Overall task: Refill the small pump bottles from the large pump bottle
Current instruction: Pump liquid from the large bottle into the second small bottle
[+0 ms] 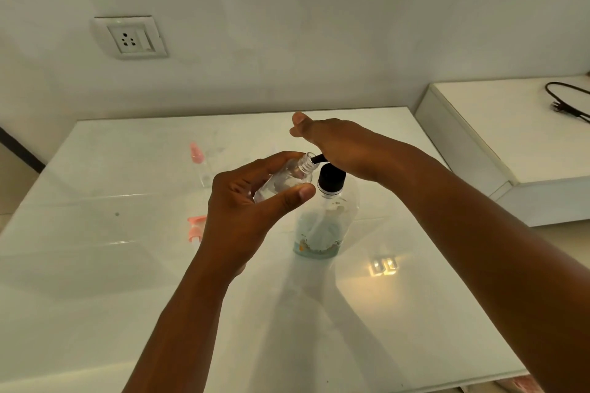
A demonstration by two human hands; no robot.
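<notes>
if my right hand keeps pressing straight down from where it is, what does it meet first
The right hand already rests on the black pump head of the large pump bottle, so it meets that pump first.

- Dim, warm-greenish light overall.
- Bright glare patch on the glossy table [383,266] near its right edge.
- Soft arm shadows toward the near edge.
- Wide-angle bending at frame edges.

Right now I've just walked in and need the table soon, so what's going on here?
A person is refilling a small clear bottle from the large pump bottle standing on the white table. The left hand holds the small bottle tilted, its open neck at the black pump nozzle. The right hand rests on the pump head. A pink pump cap lies on the table, and another small bottle with a pink top stands behind.
</notes>
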